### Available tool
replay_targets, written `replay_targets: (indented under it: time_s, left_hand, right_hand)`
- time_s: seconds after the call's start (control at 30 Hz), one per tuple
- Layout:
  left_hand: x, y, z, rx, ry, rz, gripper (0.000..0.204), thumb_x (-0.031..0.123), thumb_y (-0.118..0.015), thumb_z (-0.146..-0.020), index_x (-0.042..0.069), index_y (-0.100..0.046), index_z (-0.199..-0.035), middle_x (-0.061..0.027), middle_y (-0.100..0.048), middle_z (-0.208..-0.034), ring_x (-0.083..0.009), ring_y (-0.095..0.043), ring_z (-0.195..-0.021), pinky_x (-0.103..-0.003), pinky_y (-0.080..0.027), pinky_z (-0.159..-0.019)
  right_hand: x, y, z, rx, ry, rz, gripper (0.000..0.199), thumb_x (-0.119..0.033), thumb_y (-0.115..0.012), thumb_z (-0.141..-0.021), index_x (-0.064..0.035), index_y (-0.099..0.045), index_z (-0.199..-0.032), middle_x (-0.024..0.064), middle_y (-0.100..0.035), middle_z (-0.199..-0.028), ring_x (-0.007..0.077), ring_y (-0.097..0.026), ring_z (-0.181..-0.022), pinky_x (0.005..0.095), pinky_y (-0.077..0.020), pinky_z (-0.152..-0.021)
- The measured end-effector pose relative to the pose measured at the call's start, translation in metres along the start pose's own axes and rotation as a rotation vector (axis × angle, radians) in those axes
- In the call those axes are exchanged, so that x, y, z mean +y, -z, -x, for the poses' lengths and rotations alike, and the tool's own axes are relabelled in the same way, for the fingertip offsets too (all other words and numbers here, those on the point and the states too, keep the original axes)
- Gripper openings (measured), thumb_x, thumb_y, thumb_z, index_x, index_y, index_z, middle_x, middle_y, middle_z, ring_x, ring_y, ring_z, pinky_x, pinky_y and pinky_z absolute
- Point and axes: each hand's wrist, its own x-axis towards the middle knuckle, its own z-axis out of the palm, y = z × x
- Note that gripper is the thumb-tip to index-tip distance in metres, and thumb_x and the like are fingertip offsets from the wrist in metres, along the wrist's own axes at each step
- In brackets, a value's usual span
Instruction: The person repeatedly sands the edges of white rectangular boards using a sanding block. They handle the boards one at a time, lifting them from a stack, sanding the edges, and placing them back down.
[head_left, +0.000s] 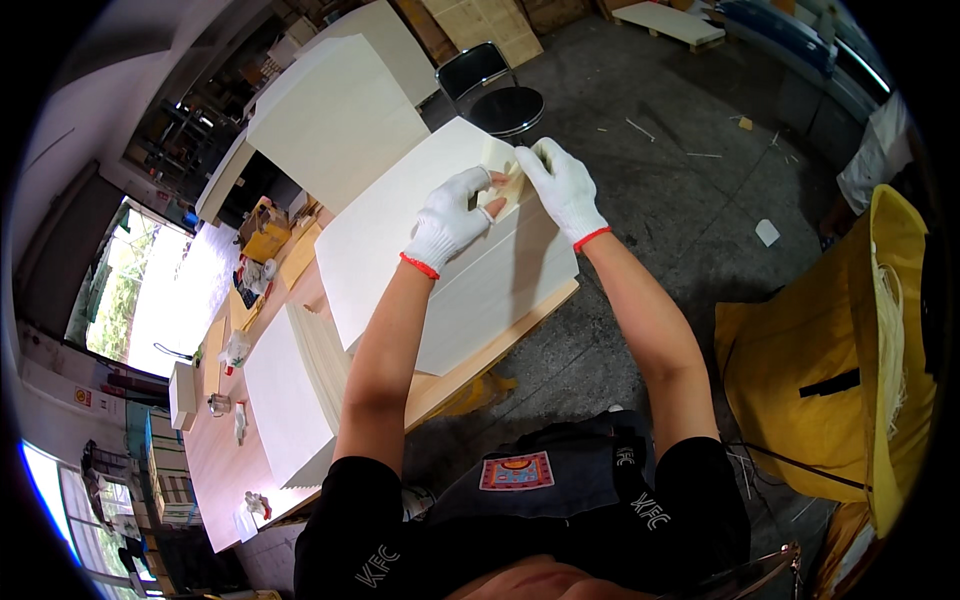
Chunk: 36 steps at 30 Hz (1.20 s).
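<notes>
Left white-knit-gloved hand (pixel 452 217) is gaping; right white-knit-gloved hand (pixel 566 192), closure unclear, is flanking the tall white sheet stack (pixel 380 232) rightward.

I hold the left arm (pixel 380 365) and right arm (pixel 650 315) out far; the left hand (pixel 453 213) parts its bare-tipped thumb and finger rightward, and the right hand (pixel 567 190) curls leftward.
</notes>
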Motion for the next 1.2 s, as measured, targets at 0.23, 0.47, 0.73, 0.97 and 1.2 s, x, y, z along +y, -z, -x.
replay_targets:
  time_s: [0.23, 0.47, 0.73, 0.97, 1.2]
  left_hand:
    - [0.006, 0.006, 0.006, 0.015, 0.053, 0.108, 0.031, 0.016, -0.053, -0.099, 0.014, -0.068, -0.126, -0.0136, -0.069, -0.097, -0.0252, -0.064, -0.085, -0.035, -0.052, -0.083]
    - [-0.004, 0.000, -0.001, -0.010, 0.007, 0.073, 0.027, 0.017, -0.056, -0.097, 0.013, -0.070, -0.120, -0.0160, -0.069, -0.100, -0.0289, -0.066, -0.091, -0.037, -0.052, -0.087]
    - [-0.014, -0.002, -0.001, 0.023, -0.040, 0.087, 0.028, 0.020, -0.060, -0.096, 0.014, -0.070, -0.121, -0.0160, -0.069, -0.101, -0.0293, -0.067, -0.093, -0.038, -0.053, -0.087]
    - [-0.005, -0.001, 0.000, -0.017, 0.042, 0.079, 0.037, 0.024, -0.080, -0.088, 0.013, -0.069, -0.122, -0.0097, -0.068, -0.099, -0.0130, -0.061, -0.063, -0.032, -0.052, -0.066]
    - [-0.002, -0.001, 0.000, -0.013, 0.026, 0.068, 0.032, 0.020, -0.070, -0.094, 0.012, -0.068, -0.125, -0.0096, -0.067, -0.098, -0.0152, -0.063, -0.076, -0.032, -0.052, -0.073]
  right_hand:
    - [0.009, 0.033, -0.002, -0.126, 0.324, 0.656, 0.039, -0.051, -0.060, -0.094, -0.0128, -0.063, -0.091, 0.0111, -0.068, -0.082, 0.0328, -0.069, -0.082, 0.0460, -0.0520, -0.069]
    - [0.000, 0.027, -0.024, -0.163, 0.549, 0.519, 0.035, -0.046, -0.054, -0.099, -0.0110, -0.060, -0.093, 0.0137, -0.068, -0.085, 0.0361, -0.067, -0.081, 0.0474, -0.0528, -0.071]
    - [0.002, 0.008, -0.010, -0.173, 0.002, 0.008, 0.048, -0.053, -0.047, -0.101, -0.0066, -0.061, -0.098, 0.0207, -0.069, -0.093, 0.0418, -0.065, -0.094, 0.0492, -0.0479, -0.078]
    - [0.008, -0.003, -0.002, -0.030, 0.056, -0.003, 0.049, -0.053, -0.044, -0.102, -0.0075, -0.063, -0.103, 0.0204, -0.070, -0.095, 0.0430, -0.065, -0.093, 0.0499, -0.0479, -0.079]
    - [0.009, 0.000, -0.002, -0.048, 0.054, 0.004, 0.050, -0.054, -0.044, -0.102, -0.0078, -0.063, -0.101, 0.0210, -0.069, -0.094, 0.0426, -0.065, -0.092, 0.0496, -0.0479, -0.079]
